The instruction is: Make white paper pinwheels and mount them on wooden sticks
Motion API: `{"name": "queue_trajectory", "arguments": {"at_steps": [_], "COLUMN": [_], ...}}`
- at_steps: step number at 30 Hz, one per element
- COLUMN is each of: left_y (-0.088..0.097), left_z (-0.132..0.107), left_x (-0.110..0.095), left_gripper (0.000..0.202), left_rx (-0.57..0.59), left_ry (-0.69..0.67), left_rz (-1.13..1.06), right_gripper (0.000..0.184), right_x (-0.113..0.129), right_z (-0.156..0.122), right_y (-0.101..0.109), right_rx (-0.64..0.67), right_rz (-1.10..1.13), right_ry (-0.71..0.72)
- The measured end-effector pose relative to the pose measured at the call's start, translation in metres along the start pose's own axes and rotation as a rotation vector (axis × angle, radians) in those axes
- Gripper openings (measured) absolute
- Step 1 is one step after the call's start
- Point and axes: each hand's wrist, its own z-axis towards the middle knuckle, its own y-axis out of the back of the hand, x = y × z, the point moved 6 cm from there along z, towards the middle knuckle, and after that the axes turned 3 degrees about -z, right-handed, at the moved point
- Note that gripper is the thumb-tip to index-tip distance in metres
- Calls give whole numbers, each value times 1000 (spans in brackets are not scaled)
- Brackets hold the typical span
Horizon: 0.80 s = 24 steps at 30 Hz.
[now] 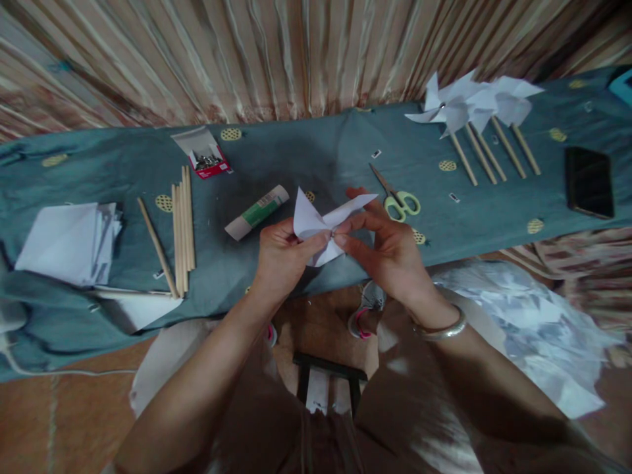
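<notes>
A white paper pinwheel (313, 217) with folded blades is held up over the front part of the table. My left hand (284, 253) grips its left side, thumb pressed near the centre. My right hand (390, 243) pinches the pinwheel from the right, thumb and forefinger meeting at the middle. Between the fingertips a small shiny pin head (332, 234) shows at the centre; its shaft is hidden. Behind my left hand lies a green and white glue stick (261, 210). Green-handled scissors (399, 199) rest just beyond my right hand.
On the left are stacked paper squares (64, 240), several wooden sticks (182, 230) and an open red box (210, 164) of metal pins. Finished pinwheels on sticks (469, 108) lie at the back right, near a phone (589, 182). A plastic bag of paper (533, 316) sits below right.
</notes>
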Motion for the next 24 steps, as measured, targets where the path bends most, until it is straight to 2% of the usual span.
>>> {"name": "queue_trajectory", "arguments": {"at_steps": [6,11,24], "left_y": [2,3,-2], "left_z": [1,1,0], "left_x": [3,4,3], "left_gripper": [25,25,31], "left_rx": [-2,-3,27], "left_ry": [2,14,58], "left_rz": [23,45,-38], "right_gripper": [9,19,23], "right_x": [-6,-10,-18], "right_z": [-1,-2,-2], "right_y": [-6,-8,-12], "right_rx": [14,9,5], "right_rz": [171,236,352], "right_ry": [-55,-106,-194]}}
